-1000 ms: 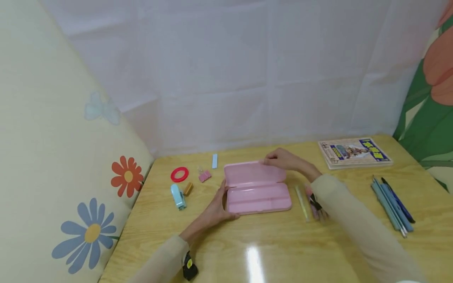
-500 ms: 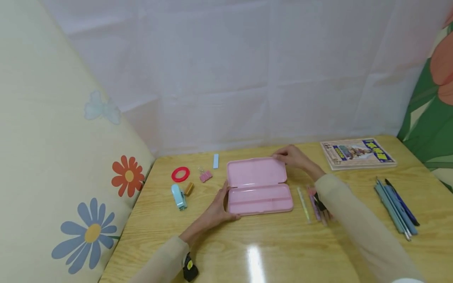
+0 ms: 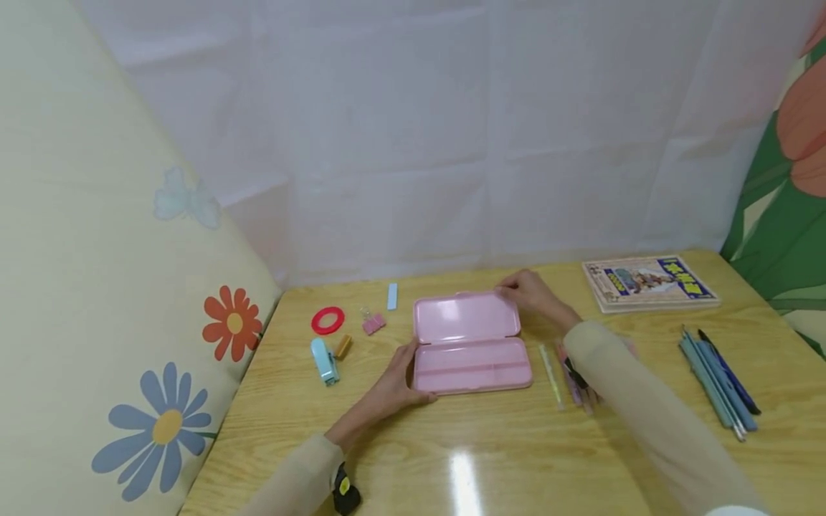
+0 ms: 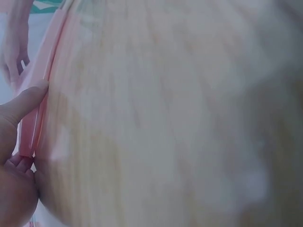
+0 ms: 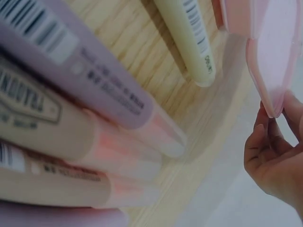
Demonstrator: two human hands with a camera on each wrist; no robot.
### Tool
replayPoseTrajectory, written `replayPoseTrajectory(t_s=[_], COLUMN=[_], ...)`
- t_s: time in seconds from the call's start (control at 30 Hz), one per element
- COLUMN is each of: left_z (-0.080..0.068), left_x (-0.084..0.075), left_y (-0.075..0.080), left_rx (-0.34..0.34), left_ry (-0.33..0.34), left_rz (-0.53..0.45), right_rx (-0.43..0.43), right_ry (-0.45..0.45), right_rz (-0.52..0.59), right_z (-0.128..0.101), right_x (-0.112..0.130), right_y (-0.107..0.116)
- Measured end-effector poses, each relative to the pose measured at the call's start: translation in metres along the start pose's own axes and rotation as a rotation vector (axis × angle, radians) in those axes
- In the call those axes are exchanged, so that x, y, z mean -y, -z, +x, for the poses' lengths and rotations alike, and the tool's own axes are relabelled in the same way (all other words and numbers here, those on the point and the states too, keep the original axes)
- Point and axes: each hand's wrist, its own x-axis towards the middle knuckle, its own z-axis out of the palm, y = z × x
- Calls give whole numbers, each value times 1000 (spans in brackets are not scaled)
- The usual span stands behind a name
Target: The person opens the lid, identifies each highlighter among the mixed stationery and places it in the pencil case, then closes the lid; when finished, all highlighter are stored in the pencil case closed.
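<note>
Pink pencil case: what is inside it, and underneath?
The open pink pencil case shows dividers in its base, with no loose items visible. The left hand hides part of its outer left end; the case covers the table beneath.

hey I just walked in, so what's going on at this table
Someone is handling an open, pink rectangular case on a wood-grain table. The left hand grips the case's left end, while the right hand pinches the far right corner of its swung-back pink lid. Nothing shows inside the case. A slim pale-yellow pen lies apart from it, to its right.
</note>
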Motion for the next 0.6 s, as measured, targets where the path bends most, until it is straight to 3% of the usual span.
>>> replayPoseTrajectory(t_s=[0.13,0.6], left_z=[0,-3], left_x=[-2,-6], left_y=[0,-3], left_rx=[2,-86], left_ry=[17,38], left_rz=[37,74], right_rx=[-2,-13], right_ry=[-5,-11], right_rz=[8,-20], right_z=[-1,-2], right_x=[0,0], right_y=[-1,-2])
